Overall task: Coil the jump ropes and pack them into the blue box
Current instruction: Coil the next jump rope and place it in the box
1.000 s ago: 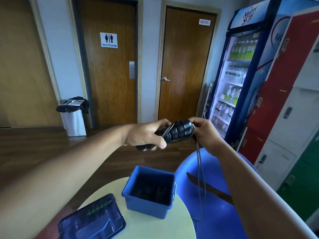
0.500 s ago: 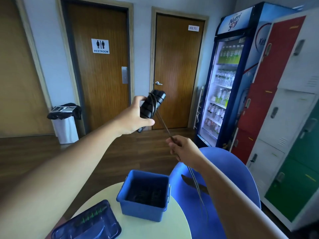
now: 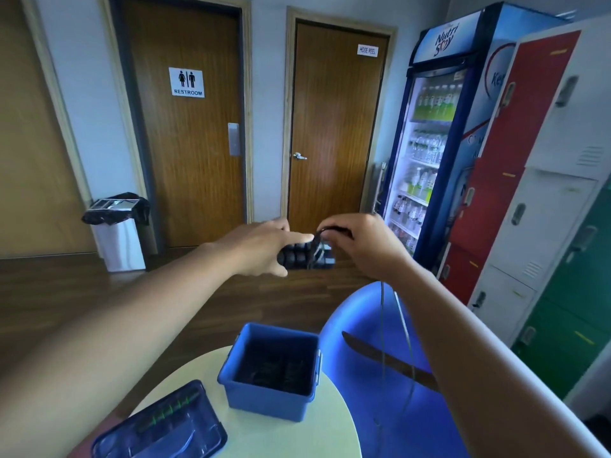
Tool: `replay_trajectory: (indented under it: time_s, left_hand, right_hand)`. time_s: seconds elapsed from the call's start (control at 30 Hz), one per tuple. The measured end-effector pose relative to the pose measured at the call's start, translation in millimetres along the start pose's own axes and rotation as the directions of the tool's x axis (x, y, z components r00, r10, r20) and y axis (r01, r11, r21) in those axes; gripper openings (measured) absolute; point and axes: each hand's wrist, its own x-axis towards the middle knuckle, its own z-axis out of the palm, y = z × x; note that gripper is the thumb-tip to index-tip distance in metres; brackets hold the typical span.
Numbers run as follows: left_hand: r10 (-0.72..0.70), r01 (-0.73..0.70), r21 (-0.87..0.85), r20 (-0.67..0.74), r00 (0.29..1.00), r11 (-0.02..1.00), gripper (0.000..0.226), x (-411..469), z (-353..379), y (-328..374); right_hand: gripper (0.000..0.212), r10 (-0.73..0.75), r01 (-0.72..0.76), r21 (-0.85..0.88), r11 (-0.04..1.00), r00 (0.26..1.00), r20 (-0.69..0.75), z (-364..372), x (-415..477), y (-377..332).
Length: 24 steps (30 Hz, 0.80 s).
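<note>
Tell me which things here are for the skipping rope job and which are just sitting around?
For the job: jump rope, held by left hand and right hand; blue box; its lid.

Just there: bin, drinks fridge, lockers, blue chair.

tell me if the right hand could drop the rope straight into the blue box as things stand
Probably yes. The blue box stands open on the table, its lid lying beside it, below the right hand. But the rope is partly uncoiled and the left hand holds the handles.
</note>
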Motion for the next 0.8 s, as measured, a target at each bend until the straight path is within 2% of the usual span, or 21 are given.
replay_trajectory:
  time_s: [0.13,0.2,0.27,0.37,0.43,0.5,0.6,0.73,0.77,0.8]
  left_hand:
    - [0.176,-0.161,-0.250,0.039,0.984,0.955,0.070,-6,-15,10]
    - [0.220,-0.204,-0.392,-0.004,0.975,0.897,0.068,-12,-23,14]
    - [0.213,-0.198,-0.589,-0.045,0.976,0.783,0.067,-16,-32,16]
    - [0.142,-0.174,-0.819,-0.114,0.983,0.546,0.057,-20,-42,13]
    - [0.094,-0.133,-0.907,-0.104,0.990,0.400,0.055,-19,-45,13]
    - [0.020,-0.074,-0.963,-0.072,0.997,0.260,0.045,-15,-45,16]
    - [-0.118,0.027,-0.993,0.013,0.993,0.117,0.036,-9,-45,19]
    - [-0.291,0.066,-0.997,0.053,0.955,0.034,0.027,0,-46,14]
    - [-0.344,0.069,-0.997,0.053,0.937,0.035,0.026,2,-46,12]
    - [-0.393,0.077,-0.994,0.039,0.919,0.083,0.027,3,-45,10]
  right_hand:
    - [0.005,0.073,-0.066,0.128,0.990,0.996,-0.055,-10,7,17]
    - [0.003,0.161,-0.148,0.298,0.943,0.987,-0.018,-8,5,29]
    - [0.006,0.254,-0.232,0.499,0.835,0.967,0.024,-4,-2,35]
    - [0.032,0.375,-0.292,0.588,0.755,0.927,-0.022,12,-14,32]
    - [0.023,0.434,-0.310,0.656,0.689,0.901,-0.030,26,-17,25]
    - [0.017,0.422,-0.311,0.634,0.708,0.906,-0.026,39,-16,18]
    - [0.018,0.349,-0.317,0.438,0.842,0.937,0.007,53,-16,16]
    - [0.018,0.335,-0.352,0.208,0.912,0.935,0.114,58,-17,18]
    - [0.016,0.343,-0.363,0.192,0.912,0.931,0.128,58,-18,18]
    - [0.012,0.352,-0.374,0.183,0.909,0.925,0.144,58,-18,17]
